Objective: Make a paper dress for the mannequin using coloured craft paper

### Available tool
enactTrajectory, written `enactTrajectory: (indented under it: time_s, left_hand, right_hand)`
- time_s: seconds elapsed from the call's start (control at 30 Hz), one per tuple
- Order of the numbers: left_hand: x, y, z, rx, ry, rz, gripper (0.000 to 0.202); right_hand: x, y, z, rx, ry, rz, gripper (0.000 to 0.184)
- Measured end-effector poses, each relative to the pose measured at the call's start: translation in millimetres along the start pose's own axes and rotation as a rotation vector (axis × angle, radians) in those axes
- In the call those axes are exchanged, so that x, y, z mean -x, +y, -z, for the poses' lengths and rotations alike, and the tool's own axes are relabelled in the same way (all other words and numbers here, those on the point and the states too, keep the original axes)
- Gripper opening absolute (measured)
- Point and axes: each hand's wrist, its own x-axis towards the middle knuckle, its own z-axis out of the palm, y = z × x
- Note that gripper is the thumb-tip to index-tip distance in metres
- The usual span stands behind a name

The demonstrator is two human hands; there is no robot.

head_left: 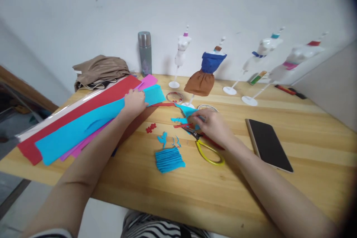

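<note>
My left hand is closed over a long sheet of light-blue crepe paper, which lies on top of other coloured sheets. Pinched between the fingers of my right hand is a small light-blue paper piece; its far end sticks out to the left. Just below that hand lie scissors with yellow handles, partly covered by it. Nearer to me sit a pleated blue crepe paper piece, blue scraps and a red flower-shaped cutout.
Small white mannequins stand along the wall, one in a blue top and brown skirt. A phone lies at right. Behind the paper stack are a thermos flask and folded brown cloth. A glue stick lies among the mannequins.
</note>
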Motion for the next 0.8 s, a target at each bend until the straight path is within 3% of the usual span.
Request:
enactTrajectory:
  time_s: [0.4,0.7,0.8]
  left_hand:
    - [-11,-32,-4.7,0.022,-0.085,0.013,0.046]
    - [-16,-38,-11.2,0.010,-0.097,-0.020,0.034]
    - [-19,-39,-14.9,0.014,-0.104,-0.040,0.035]
  right_hand:
    - [2,-10,-14,0.018,-0.103,0.165,0.028]
    - [11,-29,28,0.265,-0.373,-0.089,0.024]
    - [18,-27,42,0.308,-0.506,-0.153,0.014]
